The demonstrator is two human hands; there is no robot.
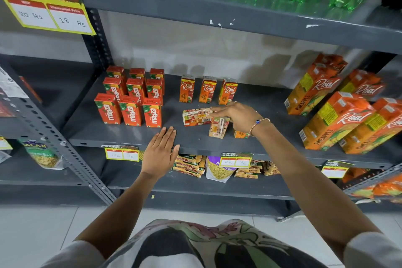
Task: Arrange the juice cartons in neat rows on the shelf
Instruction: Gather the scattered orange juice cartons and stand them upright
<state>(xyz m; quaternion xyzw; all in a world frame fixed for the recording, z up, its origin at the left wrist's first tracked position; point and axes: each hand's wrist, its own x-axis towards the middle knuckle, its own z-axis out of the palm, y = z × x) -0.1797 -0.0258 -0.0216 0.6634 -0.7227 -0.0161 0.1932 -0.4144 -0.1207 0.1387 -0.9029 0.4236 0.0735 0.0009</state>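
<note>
— How far along was the shelf (91, 135)?

— The Maaza cartons (130, 95) stood in three neat rows toward its left end, and three small Real cartons (207, 92) lined the back. Left to do: a toppled carton (196, 117) and two others (218, 126) loose near the front edge.

— And the hands?

— The right hand (238, 116) touched the toppled carton with fingers extended, grip not closed. The left hand (161, 151) lay flat and empty on the front edge.

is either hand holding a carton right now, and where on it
Nothing is clearly held. The right hand touches the right end of a toppled carton; the left hand rests open on the shelf edge.
</note>
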